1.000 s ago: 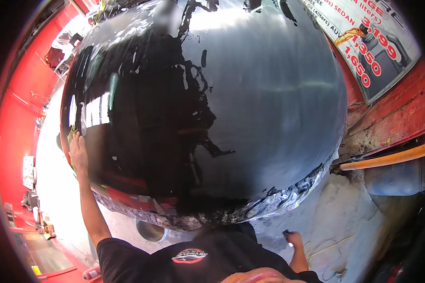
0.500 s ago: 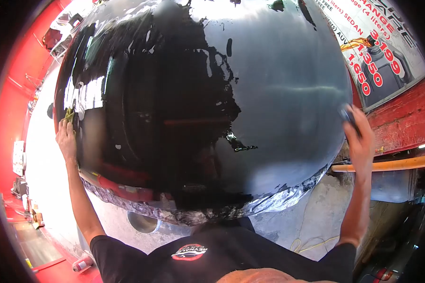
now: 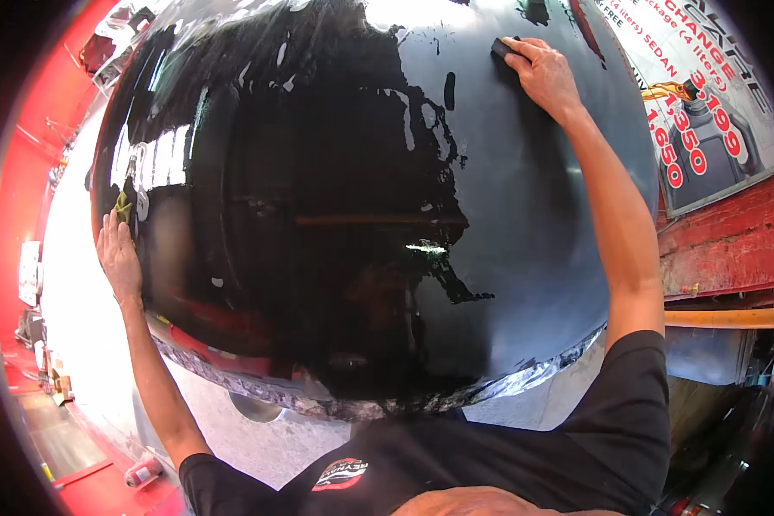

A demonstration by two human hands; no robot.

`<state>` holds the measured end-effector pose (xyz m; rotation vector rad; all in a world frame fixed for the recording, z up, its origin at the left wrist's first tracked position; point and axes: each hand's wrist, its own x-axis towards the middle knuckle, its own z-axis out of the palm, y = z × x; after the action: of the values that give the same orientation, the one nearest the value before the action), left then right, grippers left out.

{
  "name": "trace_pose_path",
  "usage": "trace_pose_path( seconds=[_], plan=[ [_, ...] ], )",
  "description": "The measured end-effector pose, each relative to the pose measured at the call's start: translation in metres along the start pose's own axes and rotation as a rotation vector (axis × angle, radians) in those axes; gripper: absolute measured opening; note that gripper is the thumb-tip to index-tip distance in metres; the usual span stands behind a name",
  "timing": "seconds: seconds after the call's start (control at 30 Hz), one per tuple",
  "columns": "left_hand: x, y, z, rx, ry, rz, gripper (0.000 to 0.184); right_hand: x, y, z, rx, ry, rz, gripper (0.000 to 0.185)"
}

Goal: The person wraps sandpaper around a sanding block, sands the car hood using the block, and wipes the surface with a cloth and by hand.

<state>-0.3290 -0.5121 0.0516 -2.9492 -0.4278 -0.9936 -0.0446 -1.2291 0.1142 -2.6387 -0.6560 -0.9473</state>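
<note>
A large dark curved panel (image 3: 318,198) fills the middle of the view, glossy and wet-looking on the left, dull grey on the right. My left hand (image 3: 120,258) rests at its left edge with a yellow-green cloth (image 3: 123,206) under the fingertips. On the dull upper right part, my right hand (image 3: 542,77) grips a small dark block (image 3: 504,48) against the surface. Crinkled shiny covering (image 3: 525,376) runs along the panel's lower edge, close to my body.
A printed sign (image 3: 705,112) leans at the upper right by a red wall (image 3: 722,241). Below it runs an orange pipe (image 3: 722,319). A round container (image 3: 256,408) is on the floor under the panel. Various items line the left side.
My right hand has risen from low beside my body, past the panel's right edge, onto its upper right area with the dark block. My left hand has shifted slightly left and stays by the cloth.
</note>
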Motion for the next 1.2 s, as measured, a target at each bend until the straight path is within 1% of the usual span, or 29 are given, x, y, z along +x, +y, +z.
trace_pose_path(
  seconds=[0.1, 0.2, 0.37, 0.43, 0.53, 0.63, 0.77, 0.8, 0.9, 0.93, 1.03, 1.1, 1.13, 1.2],
  plan=[
    [0.0, 0.001, -0.002, -0.018, -0.014, -0.025, 0.05, 0.007, 0.004, 0.005, -0.024, -0.008, 0.007, 0.032],
    [0.0, 0.003, -0.002, -0.053, -0.027, -0.045, 0.05, 0.002, -0.006, -0.009, -0.036, -0.063, -0.041, 0.031],
    [0.001, -0.001, 0.001, -0.108, -0.024, -0.008, 0.051, -0.011, -0.006, -0.014, -0.021, -0.05, -0.097, 0.03],
    [0.0, 0.006, -0.004, -0.129, -0.02, -0.03, 0.051, -0.001, 0.001, -0.005, -0.023, -0.031, -0.128, 0.029],
    [0.0, 0.007, -0.005, -0.119, -0.019, -0.027, 0.051, 0.031, 0.018, 0.007, -0.06, -0.109, -0.086, 0.031],
    [-0.001, 0.007, -0.005, -0.171, -0.005, -0.055, 0.052, 0.066, 0.034, 0.027, -0.104, -0.107, -0.08, 0.026],
    [-0.002, 0.006, -0.006, -0.178, -0.006, -0.05, 0.051, 0.059, 0.045, 0.038, -0.174, 0.072, -0.254, 0.026],
    [-0.002, 0.009, -0.007, -0.184, 0.0, -0.058, 0.051, 0.052, 0.031, 0.024, -0.238, -0.205, -0.008, 0.031],
    [-0.003, 0.01, -0.006, -0.164, 0.009, -0.065, 0.051, 0.015, 0.015, -0.001, -0.126, -0.128, -0.091, 0.031],
    [-0.002, 0.01, -0.005, -0.15, 0.014, -0.066, 0.051, 0.011, 0.011, -0.003, -0.141, -0.116, -0.069, 0.032],
    [-0.001, 0.006, -0.005, -0.145, -0.003, -0.052, 0.051, 0.036, 0.019, 0.012, -0.227, -0.117, -0.076, 0.032],
    [0.0, 0.002, -0.003, -0.162, 0.012, -0.04, 0.051, 0.07, 0.033, 0.031, -0.262, -0.134, -0.091, 0.026],
    [-0.001, 0.002, -0.003, -0.17, 0.012, -0.034, 0.051, 0.076, 0.036, 0.037, -0.278, -0.15, -0.097, 0.026],
    [-0.003, 0.01, -0.006, -0.167, 0.009, -0.054, 0.051, 0.071, 0.027, 0.037, -0.253, -0.13, -0.001, 0.026]
  ],
)
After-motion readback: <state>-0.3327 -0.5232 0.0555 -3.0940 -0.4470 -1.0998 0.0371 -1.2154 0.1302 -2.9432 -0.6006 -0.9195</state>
